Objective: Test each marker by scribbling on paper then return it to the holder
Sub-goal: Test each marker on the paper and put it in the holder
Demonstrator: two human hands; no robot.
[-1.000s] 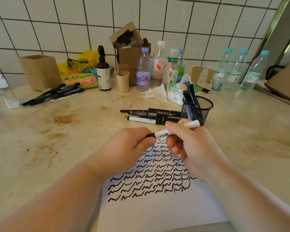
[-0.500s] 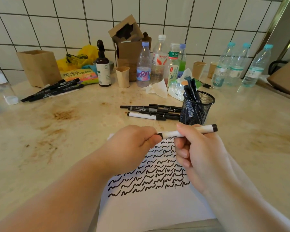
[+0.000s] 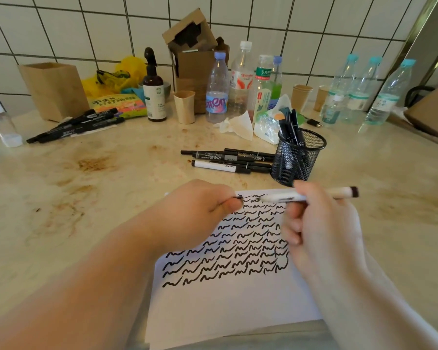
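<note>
— White barrel, black end cap: that's the marker (image 3: 311,195) in the right hand (image 3: 321,223), held level over the top edge of the paper (image 3: 225,306).

— And the left hand (image 3: 200,208)?

— Fist closed, thumb pinched down on something small and dark at the fingertips. Looks like the cap (image 3: 238,198), though it's too blurred to swear to. A second ago both hands met on the marker; now there's a gap between them, and the writing end hangs bare just right of the left thumb.

— So it came apart?

— Seems so. The right hand has drifted out to the right, and the barrel's black tail now pokes well past the knuckles. Fingers are wrapped round the middle of the barrel, firm grip.

— Is the tip on the sheet?

— Can't tell, there's motion blur there. It sits above the top row of black squiggles (image 3: 228,251), which fill the upper half of the page.

— Where's the holder?

— Black mesh cup (image 3: 299,157), just beyond the right hand on the desk (image 3: 99,198), with several dark markers standing in it. To its left, touching or nearly so, a loose bundle of markers (image 3: 225,159) lies flat, one of them white-bodied.

— Anything else moved?

— No. Another pile of black markers (image 3: 74,125) sits far left near the wooden box (image 3: 53,89), same as before, and the bottles (image 3: 238,79) line the tiled wall.
</note>
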